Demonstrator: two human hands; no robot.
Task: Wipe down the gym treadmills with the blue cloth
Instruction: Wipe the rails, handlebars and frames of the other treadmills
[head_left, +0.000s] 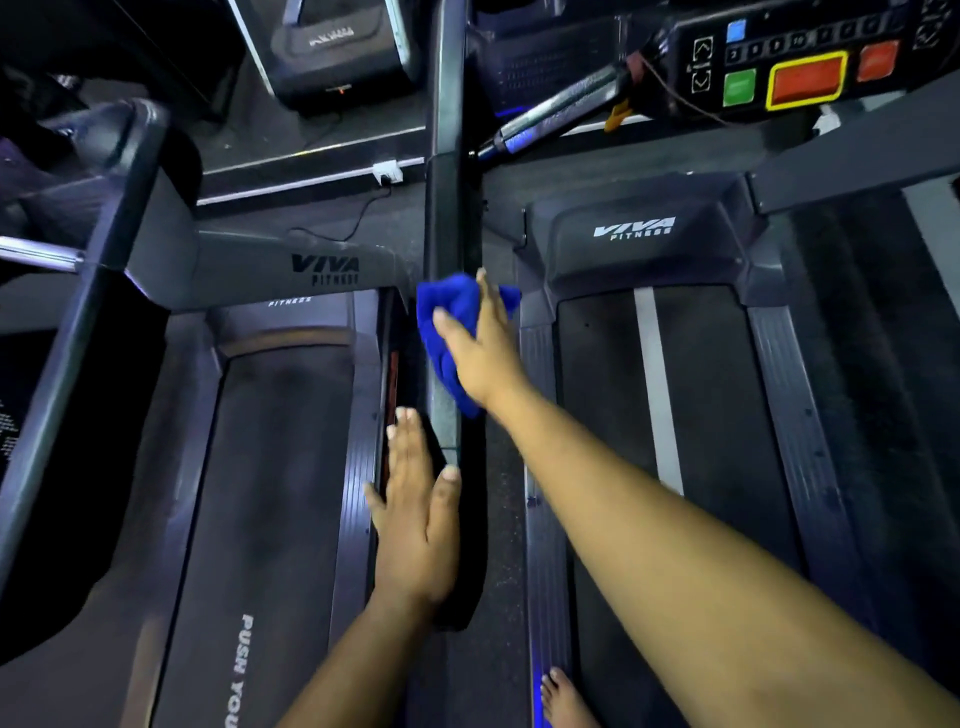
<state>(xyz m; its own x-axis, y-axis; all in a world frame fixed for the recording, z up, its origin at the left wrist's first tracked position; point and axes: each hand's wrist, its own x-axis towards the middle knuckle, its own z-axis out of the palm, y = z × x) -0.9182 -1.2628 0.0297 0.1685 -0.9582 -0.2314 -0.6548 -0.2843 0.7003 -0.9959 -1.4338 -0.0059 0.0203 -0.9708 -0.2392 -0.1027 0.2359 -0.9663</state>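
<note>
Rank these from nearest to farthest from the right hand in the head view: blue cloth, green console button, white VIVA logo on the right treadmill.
From the right hand:
1. Blue cloth, under the hand on the upright bar.
2. White VIVA logo, up and right on the motor cover.
3. Green console button, top right.

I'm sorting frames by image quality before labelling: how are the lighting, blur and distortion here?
Head view: dim overall, with bluish glare on the treadmill side rails; the wide lens bends straight lines near the edges; the console buttons look soft and smeared; the right hand on the blue cloth and the left hand are fairly sharp.
</note>
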